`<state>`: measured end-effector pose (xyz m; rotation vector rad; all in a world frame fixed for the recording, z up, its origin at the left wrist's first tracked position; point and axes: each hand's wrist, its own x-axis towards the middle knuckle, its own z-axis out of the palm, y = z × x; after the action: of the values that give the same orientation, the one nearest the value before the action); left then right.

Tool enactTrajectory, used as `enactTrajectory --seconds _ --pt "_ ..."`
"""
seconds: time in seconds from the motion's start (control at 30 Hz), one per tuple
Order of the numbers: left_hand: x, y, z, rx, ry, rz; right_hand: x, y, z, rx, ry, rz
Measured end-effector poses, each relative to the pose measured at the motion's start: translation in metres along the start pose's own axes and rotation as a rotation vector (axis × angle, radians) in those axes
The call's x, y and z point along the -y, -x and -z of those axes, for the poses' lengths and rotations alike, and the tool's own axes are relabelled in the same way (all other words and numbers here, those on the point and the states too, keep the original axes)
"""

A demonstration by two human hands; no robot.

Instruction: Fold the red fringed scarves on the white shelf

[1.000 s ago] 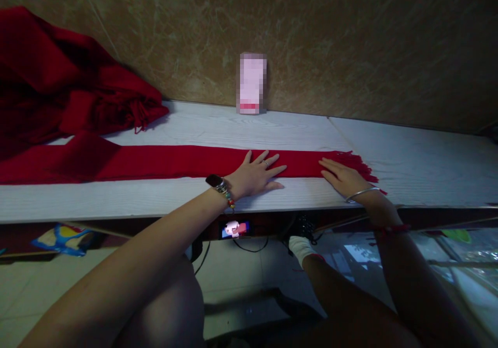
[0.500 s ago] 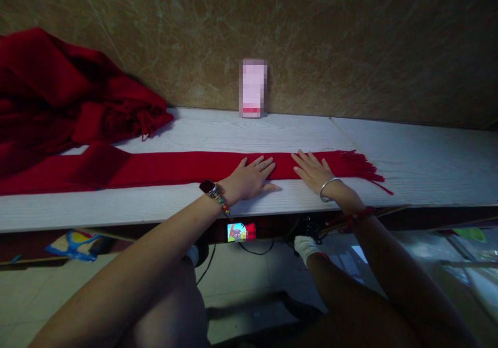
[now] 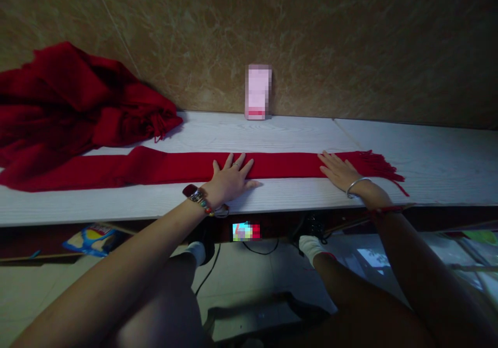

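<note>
A long red scarf (image 3: 288,165) lies in a flat strip along the white table (image 3: 288,195), its fringe spread at the right end. My left hand (image 3: 229,179) rests on the strip near its middle, palm down with fingers spread. Close to the fringe, my right hand (image 3: 340,172) lies flat on the cloth, fingers stretched out. Toward the left the strip has a raised fold and runs up to a crumpled heap of red cloth (image 3: 78,99); whether the two are joined I cannot tell.
Against the brown marbled wall (image 3: 330,42) stands a blurred pink object (image 3: 258,91). Below the table edge are a lit phone screen (image 3: 246,232), a blue and yellow packet (image 3: 93,238), a cable, and my legs and feet.
My hands have moved apart along the scarf, the left one leftward with its fingers wider, the right one toward the fringe. The fold at the left looks different, and the whole view has shifted slightly.
</note>
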<state>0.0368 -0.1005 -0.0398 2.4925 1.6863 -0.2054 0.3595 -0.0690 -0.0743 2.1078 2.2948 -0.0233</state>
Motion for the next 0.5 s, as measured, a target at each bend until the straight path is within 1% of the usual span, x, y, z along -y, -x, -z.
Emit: enactTrajectory --seconds 0.17,0.27,0.37,0.43,0.5 --pt "0.008 0.008 -0.003 -0.012 -0.008 0.014 -0.010 0.003 0.011 0.069 0.009 -0.046" --pt "0.010 0.011 -0.004 -0.024 -0.012 0.012 -0.006 0.004 0.017 0.063 0.006 -0.064" --pt "0.010 0.011 -0.004 -0.031 -0.016 0.008 0.013 0.003 0.021 -0.027 -0.020 -0.002" --pt "0.010 0.010 -0.004 -0.029 -0.017 0.001 0.036 0.001 0.023 -0.072 -0.054 0.091" --pt "0.010 0.009 -0.005 -0.032 -0.023 -0.015 0.063 -0.001 0.024 -0.079 -0.075 0.188"
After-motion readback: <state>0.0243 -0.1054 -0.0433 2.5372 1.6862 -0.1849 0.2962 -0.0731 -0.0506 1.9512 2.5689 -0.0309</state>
